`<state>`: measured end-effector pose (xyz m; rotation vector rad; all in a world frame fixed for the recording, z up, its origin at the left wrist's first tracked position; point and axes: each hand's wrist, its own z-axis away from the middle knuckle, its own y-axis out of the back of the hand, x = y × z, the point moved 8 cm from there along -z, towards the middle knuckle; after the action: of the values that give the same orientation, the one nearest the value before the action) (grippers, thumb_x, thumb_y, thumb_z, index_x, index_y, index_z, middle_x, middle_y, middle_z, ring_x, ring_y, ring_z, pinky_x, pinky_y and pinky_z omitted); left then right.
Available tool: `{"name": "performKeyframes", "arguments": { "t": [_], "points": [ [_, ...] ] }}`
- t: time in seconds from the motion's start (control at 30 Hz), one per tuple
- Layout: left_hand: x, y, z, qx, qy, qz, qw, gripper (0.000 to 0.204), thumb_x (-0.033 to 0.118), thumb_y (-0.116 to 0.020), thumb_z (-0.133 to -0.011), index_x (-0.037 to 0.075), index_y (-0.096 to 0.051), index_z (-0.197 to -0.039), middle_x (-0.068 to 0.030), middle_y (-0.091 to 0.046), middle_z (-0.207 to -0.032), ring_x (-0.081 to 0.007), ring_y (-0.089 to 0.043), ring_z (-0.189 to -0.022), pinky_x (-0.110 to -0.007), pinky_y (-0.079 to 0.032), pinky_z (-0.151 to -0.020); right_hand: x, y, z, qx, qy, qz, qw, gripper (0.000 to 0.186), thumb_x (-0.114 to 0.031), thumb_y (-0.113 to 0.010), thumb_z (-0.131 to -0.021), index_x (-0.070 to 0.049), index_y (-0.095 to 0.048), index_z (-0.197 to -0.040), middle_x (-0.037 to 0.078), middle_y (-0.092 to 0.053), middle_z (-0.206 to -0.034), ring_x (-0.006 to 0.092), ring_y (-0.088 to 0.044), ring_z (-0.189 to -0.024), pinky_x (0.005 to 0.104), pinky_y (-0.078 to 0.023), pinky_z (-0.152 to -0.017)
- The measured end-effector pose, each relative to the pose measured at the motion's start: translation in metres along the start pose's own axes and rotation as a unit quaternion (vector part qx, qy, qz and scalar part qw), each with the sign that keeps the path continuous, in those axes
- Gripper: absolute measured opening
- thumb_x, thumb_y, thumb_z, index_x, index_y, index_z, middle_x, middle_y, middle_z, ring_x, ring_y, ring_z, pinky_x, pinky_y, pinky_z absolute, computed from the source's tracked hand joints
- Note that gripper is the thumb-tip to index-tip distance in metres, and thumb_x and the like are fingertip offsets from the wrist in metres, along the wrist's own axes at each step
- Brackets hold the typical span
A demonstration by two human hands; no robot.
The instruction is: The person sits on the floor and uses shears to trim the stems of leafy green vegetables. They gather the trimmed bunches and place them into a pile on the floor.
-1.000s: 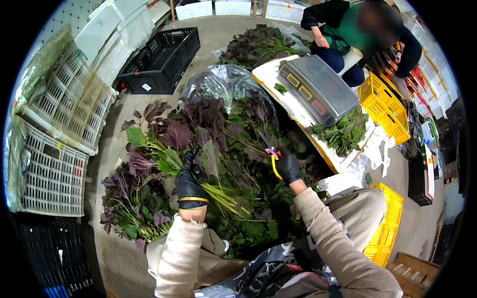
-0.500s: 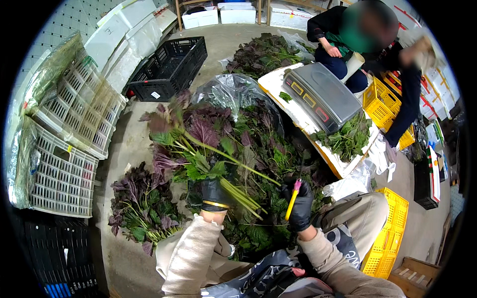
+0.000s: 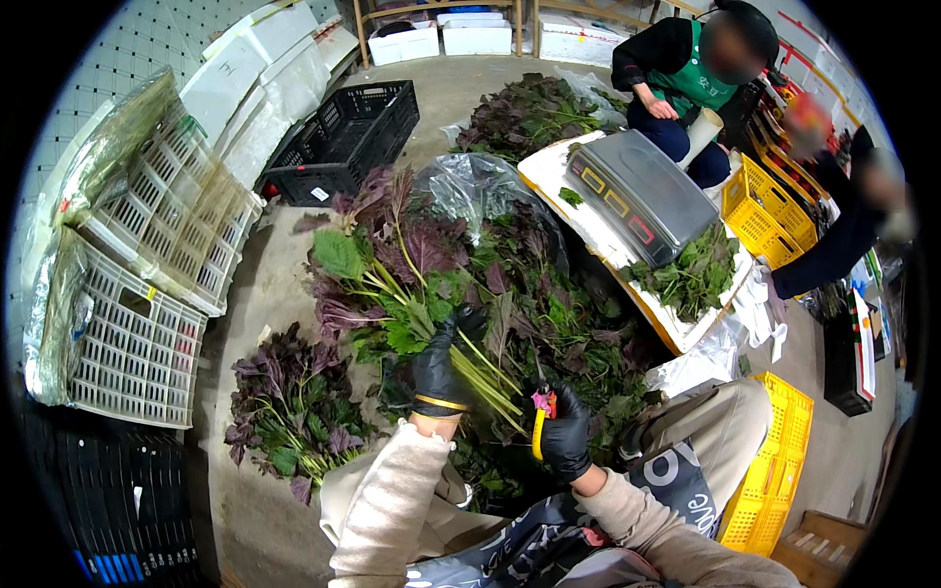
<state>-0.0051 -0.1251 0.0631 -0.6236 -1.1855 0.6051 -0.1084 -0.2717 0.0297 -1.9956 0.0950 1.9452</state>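
Sprawling over the floor [image 3: 279,284], a pile [image 3: 549,265] of purple and green leaves lies before the seated person, with a smaller heap [image 3: 294,402] apart on its left. Above the pile's near side I see the bunch [image 3: 397,294]: broad, toothed leaves, some bright green, others deep purple and crinkled, on pale green stems. Its long axis runs aslant, leaves pointing away and to the person's left, bare stem ends pointing back toward the right hand [image 3: 567,431]. Gloved in black, the left hand [image 3: 441,363] has its fingers clamped round the stems. The right hand's fingers are wrapped round the snips [image 3: 538,431], yellow-handled with pink, their dark tip pointing away near the stem ends; whether they touch I cannot tell.
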Motion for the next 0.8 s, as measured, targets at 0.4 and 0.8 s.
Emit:
{"name": "performKeyframes", "arguments": {
  "t": [0.4,0.8],
  "points": [
    [0.016,-0.001,0.004,-0.041,-0.058,-0.069,0.995,0.033,0.023,-0.042,-0.082,-0.001,-0.048,-0.103,-0.0115,-0.053,-0.100,-0.0178,-0.052,-0.089,-0.026,-0.041,-0.076,0.004,0.029,-0.031,-0.084,-0.092,-0.034,0.992,0.037,-0.001,-0.053,-0.072,-0.002,-0.043,-0.107,0.004,-0.051,-0.091,0.0123,-0.048,-0.080,0.0246,-0.041,-0.072],
    [0.059,-0.003,0.017,-0.037,-0.360,-0.475,0.802,0.021,0.010,-0.044,-0.079,-0.001,-0.053,-0.094,-0.0103,-0.055,-0.093,-0.0189,-0.054,-0.082,-0.027,-0.043,-0.072,-0.020,0.065,-0.066,-0.004,0.047,0.113,0.992,0.021,0.000,-0.054,-0.072,-0.006,-0.047,-0.091,-0.002,-0.043,-0.071,0.0075,-0.043,-0.062,0.0194,-0.037,-0.055]
  ]
}}
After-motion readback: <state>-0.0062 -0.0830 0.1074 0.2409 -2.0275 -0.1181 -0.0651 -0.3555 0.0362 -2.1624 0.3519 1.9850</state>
